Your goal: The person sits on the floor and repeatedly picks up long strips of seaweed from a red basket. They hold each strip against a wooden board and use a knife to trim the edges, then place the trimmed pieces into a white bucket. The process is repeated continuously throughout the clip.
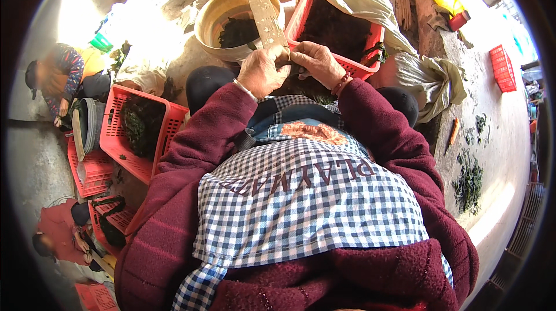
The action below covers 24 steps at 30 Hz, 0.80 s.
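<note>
My left hand is at the near end of a wooden board, its fingers bent. My right hand, with a beaded bracelet at the wrist, meets it there, thumb and fingertips drawn close together. Whatever lies between the fingertips is too small and covered to make out. The board slants over a round yellowish tub with dark leafy seaweed inside. Just right of the board stands a red plastic basket filled with dark seaweed. More dark material lies below my hands, partly hidden.
To the left is another red basket holding dark greens. Two people work at the far left. A pale cloth sack lies by my right knee. An orange-handled knife and scattered seaweed are on the concrete floor.
</note>
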Available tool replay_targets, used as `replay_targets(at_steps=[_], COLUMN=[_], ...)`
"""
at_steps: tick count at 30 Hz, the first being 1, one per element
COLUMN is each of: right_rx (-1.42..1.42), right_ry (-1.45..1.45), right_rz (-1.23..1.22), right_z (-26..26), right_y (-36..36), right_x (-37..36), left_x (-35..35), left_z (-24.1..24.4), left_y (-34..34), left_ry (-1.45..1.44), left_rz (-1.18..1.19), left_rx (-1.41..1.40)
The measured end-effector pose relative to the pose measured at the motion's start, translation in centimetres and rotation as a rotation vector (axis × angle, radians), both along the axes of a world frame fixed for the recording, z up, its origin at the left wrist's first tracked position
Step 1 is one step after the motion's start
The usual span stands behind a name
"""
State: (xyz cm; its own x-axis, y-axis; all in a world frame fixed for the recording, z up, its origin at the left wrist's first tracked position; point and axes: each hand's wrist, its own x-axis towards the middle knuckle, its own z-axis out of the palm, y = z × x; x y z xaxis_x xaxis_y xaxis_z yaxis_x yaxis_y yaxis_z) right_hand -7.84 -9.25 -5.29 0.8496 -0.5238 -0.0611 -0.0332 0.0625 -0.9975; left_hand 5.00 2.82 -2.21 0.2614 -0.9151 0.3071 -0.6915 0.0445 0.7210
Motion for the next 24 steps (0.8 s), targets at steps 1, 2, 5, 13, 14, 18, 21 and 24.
replay_targets(at_steps=[1, 2, 5, 13, 14, 18, 21, 24], right_rx=[0.094, 0.201, 0.381, 0.552, 0.606, 0.579, 0.614, 0.648], right_ry=[0.027, 0.03, 0.035, -0.047, -0.085, -0.044, -0.027, 0.011], right_rz=[-0.034, -0.028, 0.028, 0.089, 0.115, 0.114, 0.149, 0.21], right_z=[-0.1, -0.2, -0.4, -0.8, -0.8, -0.5, -0.1, 0.7], right_y=[-0.1, -0.2, -0.4, -0.3, -0.3, -0.7, -1.0, -1.3], right_x=[0.1, 0.1, 0.2, 0.3, 0.3, 0.6, 0.9, 1.2], left_x=[-0.1, -0.1, 0.1, 1.0, 0.8, 0.3, 0.3, 1.2], left_z=[0.4, 0.6, 1.0, -1.3, -1.6, -2.1, -2.1, -1.9], left_y=[0.0, -0.1, -0.2, -0.8, -0.9, -1.0, -1.3, -1.6], left_ry=[-0.055, -0.11, -0.241, -0.16, -0.009, 0.641, 0.883, 0.887], left_rz=[0.025, 0.051, 0.037, -0.022, -0.031, -0.044, -0.064, -0.055], left_rx=[0.013, 0.027, 0.002, -0.276, -0.257, -0.136, -0.089, -0.035])
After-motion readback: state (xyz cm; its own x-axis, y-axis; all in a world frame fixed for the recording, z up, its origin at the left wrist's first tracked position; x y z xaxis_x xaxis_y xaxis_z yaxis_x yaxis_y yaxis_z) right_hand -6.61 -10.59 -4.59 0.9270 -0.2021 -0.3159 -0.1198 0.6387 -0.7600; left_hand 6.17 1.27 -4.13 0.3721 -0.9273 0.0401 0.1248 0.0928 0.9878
